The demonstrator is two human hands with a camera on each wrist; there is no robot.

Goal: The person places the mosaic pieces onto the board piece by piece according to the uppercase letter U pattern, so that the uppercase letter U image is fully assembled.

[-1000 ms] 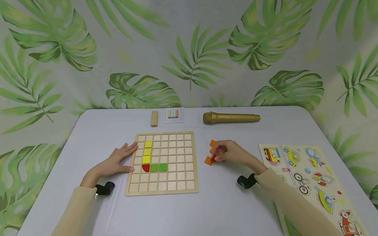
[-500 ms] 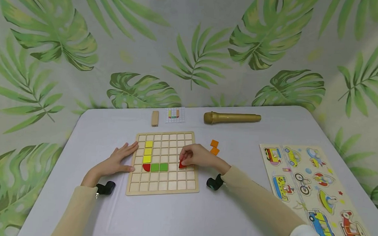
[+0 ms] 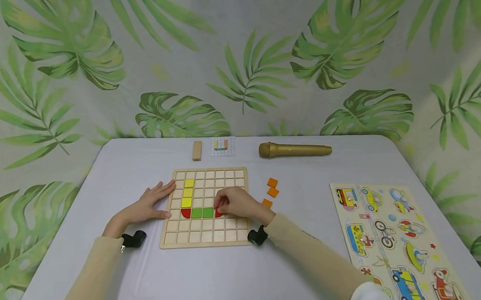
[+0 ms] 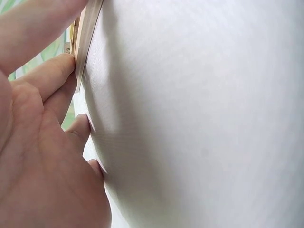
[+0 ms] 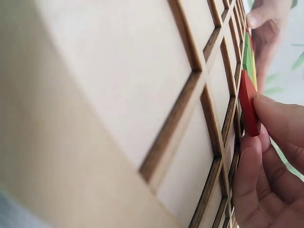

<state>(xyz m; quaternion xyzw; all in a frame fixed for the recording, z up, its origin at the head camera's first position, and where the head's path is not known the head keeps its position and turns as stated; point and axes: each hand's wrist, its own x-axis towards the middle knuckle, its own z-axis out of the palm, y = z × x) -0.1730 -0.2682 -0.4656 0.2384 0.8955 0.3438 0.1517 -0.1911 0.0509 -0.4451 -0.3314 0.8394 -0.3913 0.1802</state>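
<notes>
A wooden grid board (image 3: pixel 230 235) lies on the table. On it are a column of yellow square tiles (image 3: pixel 188 193), a red quarter-round tile (image 3: pixel 185 213) below them, and two green square tiles (image 3: pixel 202 213) to its right. My right hand (image 3: pixel 238 202) pinches a second red tile (image 5: pixel 249 104) between thumb and fingers. That tile is tilted over the cell right of the green ones; the right wrist view shows its edge at the grid. My left hand (image 3: pixel 145 206) rests along the board's left edge, fingers spread and fairly straight, fingertips touching the side.
Several orange tiles (image 3: pixel 272 192) lie right of the board. Behind it are a small wooden block (image 3: pixel 197 151), a pattern card (image 3: pixel 222 146) and a gold microphone (image 3: pixel 294 150). A vehicle peg puzzle (image 3: pixel 386 237) lies at the right, partly under the right arm.
My right hand has carried the red tile from beside the orange tiles leftward onto the board, up to the green tiles. The left hand has stayed at the board's edge.
</notes>
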